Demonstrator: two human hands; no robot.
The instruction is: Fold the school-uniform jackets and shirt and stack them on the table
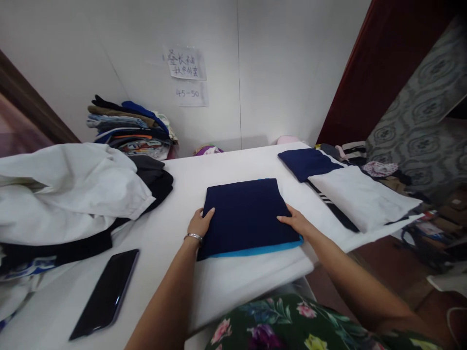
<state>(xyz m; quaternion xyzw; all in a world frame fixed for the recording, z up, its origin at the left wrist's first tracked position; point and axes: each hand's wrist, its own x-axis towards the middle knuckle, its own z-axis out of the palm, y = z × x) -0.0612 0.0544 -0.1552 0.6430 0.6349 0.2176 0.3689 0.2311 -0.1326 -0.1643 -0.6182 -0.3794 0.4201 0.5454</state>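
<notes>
A folded navy garment (246, 214) with a bright blue edge lies in front of me on the white table (204, 175). My left hand (199, 224) rests at its left side, thumb on top of the cloth and fingers tucked under the edge. My right hand (295, 221) grips the right side the same way. A silver bracelet sits on my left wrist.
A black phone (105, 293) lies near the front left edge. A heap of white and black clothes (69, 189) fills the left. A stack of folded clothes (129, 129) stands at the back. Folded navy (308, 163) and white (361, 194) pieces lie at the right.
</notes>
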